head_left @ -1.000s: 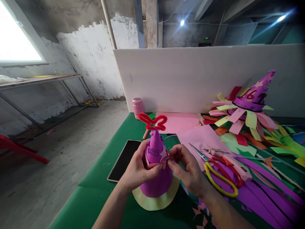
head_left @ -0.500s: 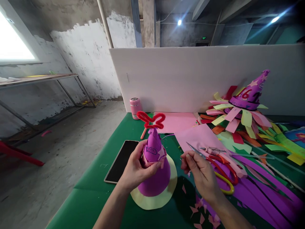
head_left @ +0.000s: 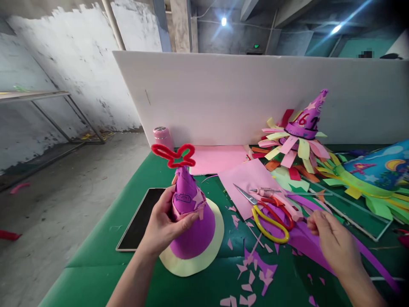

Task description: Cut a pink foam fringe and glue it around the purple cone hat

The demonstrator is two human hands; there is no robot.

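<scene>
A purple cone hat (head_left: 194, 232) with a pale yellow brim stands on the green table. Pink pieces circle its upper part, and a red fuzzy bow (head_left: 174, 155) tops it. My left hand (head_left: 168, 219) is wrapped round the upper cone from the left. Over the purple foam sheets (head_left: 311, 245) at the right, my right hand (head_left: 332, 236) is closed with fingers pinched together; whatever is between them cannot be made out. Scissors (head_left: 271, 230) with red and yellow handles lie left of that hand, beside a pink glue gun-like tool (head_left: 286, 204).
Pink and purple scraps (head_left: 252, 273) litter the table's front. A dark-screened tablet (head_left: 140, 219) lies left of the hat. Behind are a pink bottle (head_left: 162, 137), pink sheets (head_left: 220, 158), a decorated purple hat (head_left: 303, 121) with coloured strips, a blue patterned hat (head_left: 378, 168) and a white board (head_left: 204, 94).
My right hand has moved right, away from the scissors and over the purple sheets. The view has turned right; my left hand keeps its hold on the cone hat.
</scene>
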